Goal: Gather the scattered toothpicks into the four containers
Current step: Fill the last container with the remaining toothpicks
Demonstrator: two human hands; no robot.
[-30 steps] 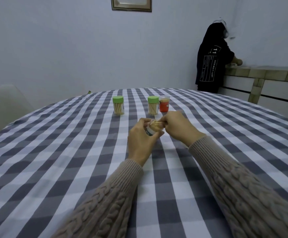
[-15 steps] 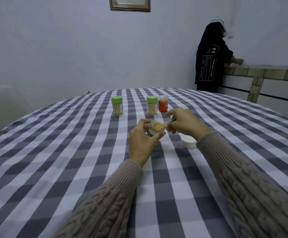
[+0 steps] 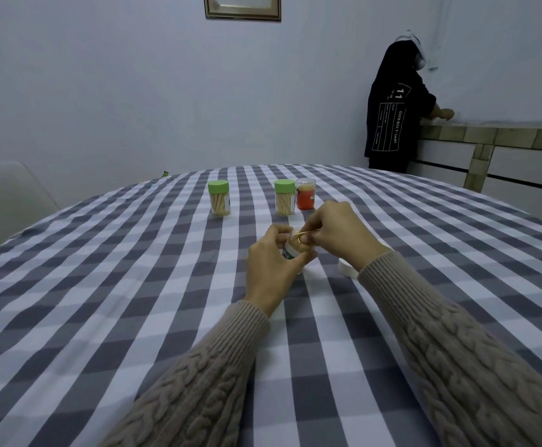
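head view, right hand nearer jar, toothpick seemingly level

Plain pale blue-grey wall behind, dim even light, a framed picture hung at the top edge, cut off by the frame. Round table under a grey-and-white checked cloth fills the foreground, with a white chair back at its left edge. Far right, a person in a black printed T-shirt stands facing away at a tiled ledge with white panels below it.
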